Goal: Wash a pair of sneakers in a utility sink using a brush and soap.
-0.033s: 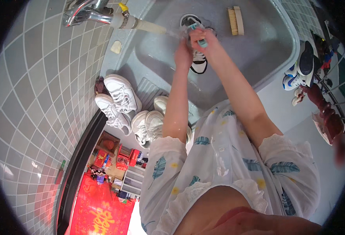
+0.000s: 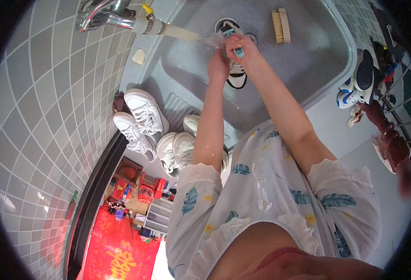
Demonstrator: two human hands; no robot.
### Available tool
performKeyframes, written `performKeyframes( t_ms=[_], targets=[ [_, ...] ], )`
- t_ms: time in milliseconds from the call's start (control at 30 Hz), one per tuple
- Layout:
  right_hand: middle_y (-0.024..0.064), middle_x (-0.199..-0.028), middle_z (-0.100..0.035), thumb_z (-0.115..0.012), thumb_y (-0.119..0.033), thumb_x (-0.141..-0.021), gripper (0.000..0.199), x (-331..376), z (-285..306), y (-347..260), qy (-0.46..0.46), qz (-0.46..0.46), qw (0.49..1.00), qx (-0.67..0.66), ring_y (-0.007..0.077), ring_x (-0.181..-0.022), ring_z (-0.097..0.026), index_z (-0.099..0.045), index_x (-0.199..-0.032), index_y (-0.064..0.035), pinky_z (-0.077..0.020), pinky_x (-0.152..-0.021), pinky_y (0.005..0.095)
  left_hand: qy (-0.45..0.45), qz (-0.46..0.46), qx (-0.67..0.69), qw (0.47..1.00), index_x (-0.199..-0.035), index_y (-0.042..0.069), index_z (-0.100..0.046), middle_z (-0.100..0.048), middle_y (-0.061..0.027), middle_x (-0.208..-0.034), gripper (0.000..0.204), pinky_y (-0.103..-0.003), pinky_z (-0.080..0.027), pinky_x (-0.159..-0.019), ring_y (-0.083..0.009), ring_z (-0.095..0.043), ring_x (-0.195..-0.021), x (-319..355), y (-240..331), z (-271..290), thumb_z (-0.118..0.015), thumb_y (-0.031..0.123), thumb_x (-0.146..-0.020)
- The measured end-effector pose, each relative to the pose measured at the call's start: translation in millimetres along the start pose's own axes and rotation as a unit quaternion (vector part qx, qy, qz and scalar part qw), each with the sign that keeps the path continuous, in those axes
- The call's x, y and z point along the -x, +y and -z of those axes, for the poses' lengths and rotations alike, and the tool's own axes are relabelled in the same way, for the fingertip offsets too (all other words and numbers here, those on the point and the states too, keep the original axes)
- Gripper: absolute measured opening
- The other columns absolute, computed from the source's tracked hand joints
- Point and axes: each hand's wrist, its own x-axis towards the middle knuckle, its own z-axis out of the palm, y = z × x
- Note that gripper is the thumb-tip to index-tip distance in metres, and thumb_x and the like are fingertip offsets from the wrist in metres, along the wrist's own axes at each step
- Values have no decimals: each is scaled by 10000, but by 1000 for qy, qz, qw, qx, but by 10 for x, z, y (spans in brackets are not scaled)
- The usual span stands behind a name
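White top (image 2: pixel 280 165) is worn; teal feather prints (image 2: pixel 301 196) and yellow spots (image 2: pixel 310 219) are scattered across it; well behind left hand (image 2: pixel 218 67), left sleeve (image 2: pixel 197 184) is ended in lace trim; same edging is seen on right sleeve (image 2: pixel 350 191), behind right hand (image 2: pixel 242 48); ruffled neckline (image 2: pixel 222 239) is placed farther back from both.
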Motion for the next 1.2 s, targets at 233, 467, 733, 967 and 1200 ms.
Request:
performKeyframes(
  t_ms=[233,467,733,967,1200],
  targets=[
    [1,-552,-388,-322,-95,-958,234,-76,82,12,-47,13,997,61,65,-375,-376,-358,-735,-32,-371,-358,187,27,-9,-13,1000,-1167,-1,-486,-624,-265,-898,355,-516,-463,-702,-424,-606,-849,-11,74,32,-497,65,-819],
    [-14,-519,-372,-371,-120,-940,284,88,269,74,7,-50,999,0,79,-377,-336,-354,-659,-81,-306,-340,199,37,56,62,996,-1224,26,-455,-639,-246,-890,422,-458,-485,-712,-410,-621,-876,246,170,-16,-573,128,-833],
    [-7,-518,-370,-367,-109,-938,286,-14,159,228,85,-7,992,92,92,-368,-339,-373,-653,-80,-264,-325,216,118,-93,53,987,-1434,6,-214,-642,-232,-900,696,-437,-474,-632,-398,-628,-829,347,-174,-266,-551,96,-831],
    [-10,-518,-372,-380,-98,-929,299,53,91,357,102,-46,993,47,85,-375,-330,-352,-632,-82,-267,-322,207,159,-183,87,966,-1440,-3,-176,-645,-203,-970,728,-414,-492,-676,-380,-628,-873,284,-251,-248,-570,138,-845],
    [-6,-534,-384,-394,-73,-894,235,34,22,362,113,-27,989,97,71,-386,-339,-360,-662,-79,-271,-317,189,103,-103,110,983,-1432,7,-171,-600,-145,-1134,647,-394,-488,-767,-326,-594,-1014,321,-243,-251,-523,95,-897]
  ],
)
